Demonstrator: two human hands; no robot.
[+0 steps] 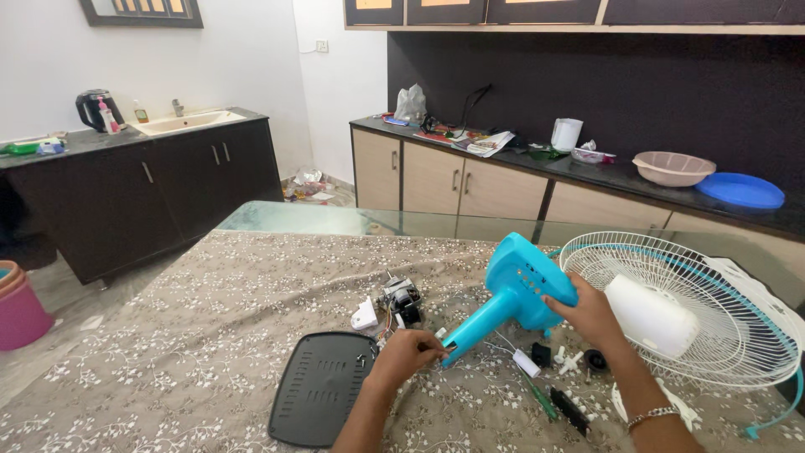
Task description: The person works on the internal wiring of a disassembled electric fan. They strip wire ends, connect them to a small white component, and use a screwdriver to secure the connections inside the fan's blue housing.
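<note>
The white fan grille (696, 310) lies at your right on the patterned counter (210, 335). Over it you hold the turquoise fan housing (511, 294) (stem pointing down-left): your right hand (591, 315) grips its rounded head, your left hand (407, 356) pinches the stem's end. Beside that sits a black base plate (323, 386), then the small motor (402, 298).

Fan housing (520, 281) between base plate (323, 387) left, grille (713, 310) right.

Count: two hands (402, 356) (591, 312), one blue housing (511, 289), one grille (696, 306), one black plate (323, 387), one motor (401, 299).
</note>
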